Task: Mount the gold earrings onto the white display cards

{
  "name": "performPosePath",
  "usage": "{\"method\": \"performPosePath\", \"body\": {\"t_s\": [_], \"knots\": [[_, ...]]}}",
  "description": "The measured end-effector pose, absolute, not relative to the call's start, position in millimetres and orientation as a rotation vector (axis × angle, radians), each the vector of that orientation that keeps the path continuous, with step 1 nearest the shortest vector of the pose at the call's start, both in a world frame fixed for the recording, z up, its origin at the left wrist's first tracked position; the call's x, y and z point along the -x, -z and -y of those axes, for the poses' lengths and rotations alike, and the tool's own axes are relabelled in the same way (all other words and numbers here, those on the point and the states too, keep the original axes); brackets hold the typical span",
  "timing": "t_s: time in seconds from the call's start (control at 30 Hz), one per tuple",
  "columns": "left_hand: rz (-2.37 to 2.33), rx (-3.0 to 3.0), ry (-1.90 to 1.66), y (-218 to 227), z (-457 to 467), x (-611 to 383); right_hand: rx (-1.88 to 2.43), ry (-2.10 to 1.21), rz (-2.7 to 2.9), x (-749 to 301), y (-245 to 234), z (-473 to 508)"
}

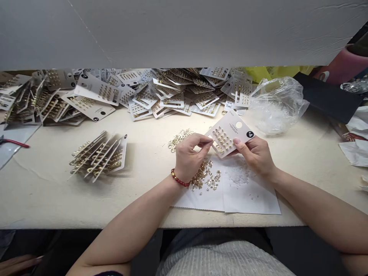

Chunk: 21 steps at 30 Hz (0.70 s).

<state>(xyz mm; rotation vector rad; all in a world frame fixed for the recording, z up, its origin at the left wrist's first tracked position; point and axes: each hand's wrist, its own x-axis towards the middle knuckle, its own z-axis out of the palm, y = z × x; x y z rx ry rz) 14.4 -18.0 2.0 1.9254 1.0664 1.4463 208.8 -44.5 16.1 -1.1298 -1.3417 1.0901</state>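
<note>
My right hand grips an earring card by its right edge, thumb on the front. The white card is tilted, with rows of small gold stud earrings, a round hole and a black dot marked 4. My left hand is closed in a pinch at the card's lower left edge; whatever is between its fingertips is too small to make out. Under the left wrist lies a heap of gold studs on white paper. Small clear earring backs are scattered below the card. Gold hoops lie behind my left hand.
A bundle of filled earring cards stands at the left. Many more cards are piled along the back beneath a grey panel. A clear plastic bag sits at the back right. Red-handled pliers lie far left.
</note>
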Motion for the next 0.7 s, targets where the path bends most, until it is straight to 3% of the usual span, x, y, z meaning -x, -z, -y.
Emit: {"method": "performPosePath", "body": {"t_s": [0.27, 0.5, 0.7], "knots": [[-1.083, -2.023, -1.434, -0.1, 18.3, -14.8, 1.145, -1.028, 1.428, -207.5, -19.4, 46.8], [-1.144, -2.22, -1.367, -5.5, 22.8, -16.6, 1.105, -0.529, 1.802, -210.0, -21.9, 49.6], [-1.025, -1.72, -1.321, -2.3, 22.4, -18.3, 0.768, -0.433, 2.042, -213.2, -25.6, 47.8]]}}
